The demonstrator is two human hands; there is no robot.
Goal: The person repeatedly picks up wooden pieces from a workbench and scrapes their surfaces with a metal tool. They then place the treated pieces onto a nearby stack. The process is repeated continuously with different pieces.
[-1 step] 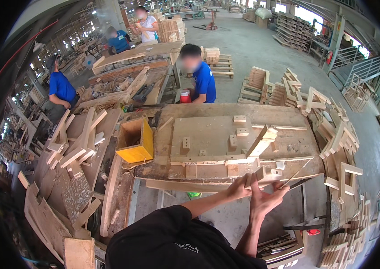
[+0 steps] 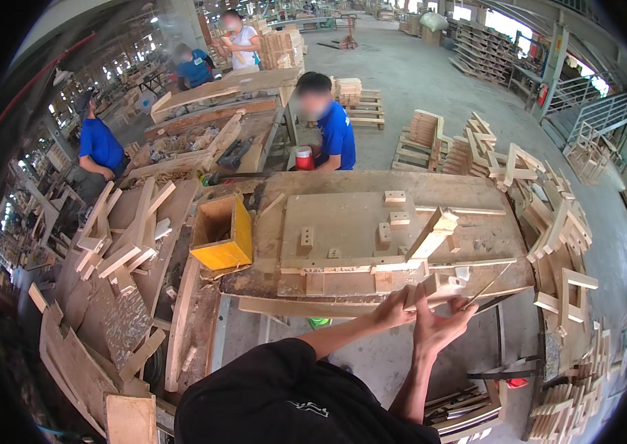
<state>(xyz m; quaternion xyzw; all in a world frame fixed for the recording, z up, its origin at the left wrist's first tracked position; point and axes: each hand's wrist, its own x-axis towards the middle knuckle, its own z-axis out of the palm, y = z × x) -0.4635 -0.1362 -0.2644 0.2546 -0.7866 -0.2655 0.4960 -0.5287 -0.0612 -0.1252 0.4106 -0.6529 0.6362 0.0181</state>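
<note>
My left hand (image 2: pixel 393 309) grips the left end of a small pale wooden block (image 2: pixel 439 285) at the front edge of the big wooden workbench (image 2: pixel 343 222). My right hand (image 2: pixel 439 325) is raised beside it, its fingers spread around the same block. The fingertips of that hand touch the lower end of a thin wooden strip (image 2: pixel 489 287) that slants up to the right. A longer wooden block (image 2: pixel 432 233) leans tilted on the bench just behind my hands. Small square blocks are fixed to the bench top.
A yellow open wooden box (image 2: pixel 221 233) sits at the bench's left end. A person in a blue shirt (image 2: pixel 332 129) works at the far side, with a red cup (image 2: pixel 304 157) beside them. Wood offcuts (image 2: pixel 121 251) pile up on the left and stacked wooden frames (image 2: pixel 565 244) on the right.
</note>
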